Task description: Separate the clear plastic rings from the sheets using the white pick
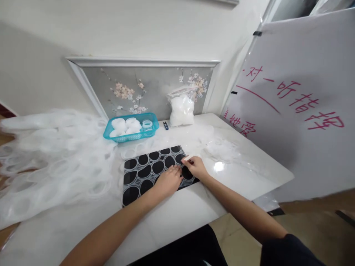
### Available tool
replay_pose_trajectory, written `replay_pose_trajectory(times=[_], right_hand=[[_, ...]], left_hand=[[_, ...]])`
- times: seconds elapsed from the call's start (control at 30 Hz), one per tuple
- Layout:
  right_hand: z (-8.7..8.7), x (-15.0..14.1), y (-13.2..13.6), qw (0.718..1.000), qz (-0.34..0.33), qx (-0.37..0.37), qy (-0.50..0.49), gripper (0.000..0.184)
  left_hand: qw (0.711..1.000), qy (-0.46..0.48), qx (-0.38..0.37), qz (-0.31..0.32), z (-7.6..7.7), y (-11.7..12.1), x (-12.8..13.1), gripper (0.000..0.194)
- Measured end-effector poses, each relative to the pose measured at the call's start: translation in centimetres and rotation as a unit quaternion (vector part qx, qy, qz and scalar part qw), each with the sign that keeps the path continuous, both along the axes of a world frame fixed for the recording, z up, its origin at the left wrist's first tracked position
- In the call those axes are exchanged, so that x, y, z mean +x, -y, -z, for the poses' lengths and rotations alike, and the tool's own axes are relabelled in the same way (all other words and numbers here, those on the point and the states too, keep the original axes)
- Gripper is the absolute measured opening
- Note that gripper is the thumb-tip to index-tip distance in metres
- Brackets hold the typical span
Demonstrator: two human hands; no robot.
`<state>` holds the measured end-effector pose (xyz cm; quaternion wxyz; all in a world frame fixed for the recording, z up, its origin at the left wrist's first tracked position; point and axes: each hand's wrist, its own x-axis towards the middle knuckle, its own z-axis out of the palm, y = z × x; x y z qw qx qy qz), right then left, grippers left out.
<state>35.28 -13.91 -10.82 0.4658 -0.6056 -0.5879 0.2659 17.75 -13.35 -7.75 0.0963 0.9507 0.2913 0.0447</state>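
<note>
A black mat (144, 171) lies on the white table, covered by a thin whitish sheet (151, 162) with rows of large oval openings. My left hand (169, 180) rests palm down on the sheet near its front right part, fingers stretched out. At the right edge of the mat, my right hand (196, 167) is closed, with thumb and fingers pinching a small white piece (188, 157) whose kind I cannot make out. The fingertips of both hands are close together, and the spot between them is partly hidden.
Behind the mat stands a blue basket (131, 139) with white round pads and clear rings. A small dark blue snipper (165, 125) and a bag of white filling (181, 110) are beside it. White holed sheets (55, 162) pile up on the left; translucent scraps (223, 147) lie right.
</note>
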Motion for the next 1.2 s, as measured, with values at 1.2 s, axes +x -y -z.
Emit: replay_pose_trajectory(times=[1.2], right_hand=[[-6.9,3.0,-4.0,0.959,0.145,0.002,0.241,0.025]], left_hand=[[0.997,0.037,-0.069,0.010,0.6,0.1,-0.7,0.037]])
